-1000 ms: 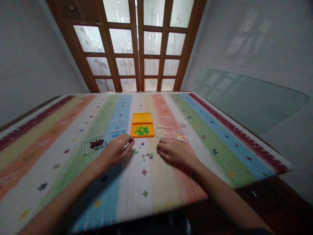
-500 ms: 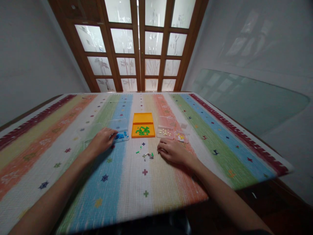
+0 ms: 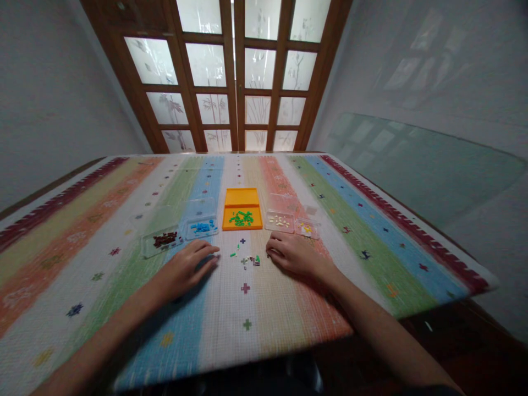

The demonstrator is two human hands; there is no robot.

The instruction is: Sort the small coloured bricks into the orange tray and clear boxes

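Note:
My left hand (image 3: 190, 265) lies on the striped cloth (image 3: 124, 308), palm down, fingers stretched toward a small heap of mixed beads (image 3: 249, 260). My right hand (image 3: 291, 255) rests just right of that heap with its fingers curled under; what they hold, if anything, is hidden. Behind the heap stands an open orange box (image 3: 242, 216) with green pieces. Left of it sit a clear tray of blue pieces (image 3: 201, 227) and a clear tray of dark red pieces (image 3: 161, 241). To its right are a clear tray of white pieces (image 3: 279, 222) and one of yellow pieces (image 3: 307, 228).
The table's near edge (image 3: 289, 344) runs just below my forearms, and its right edge drops off toward a glass panel (image 3: 416, 165). A wooden door with frosted panes (image 3: 239, 77) stands behind the table. A few green beads (image 3: 235, 253) lie loose beside the heap.
My left hand went left to the blue tray, then came back down and right to rest near the bead heap. My right hand stayed in place.

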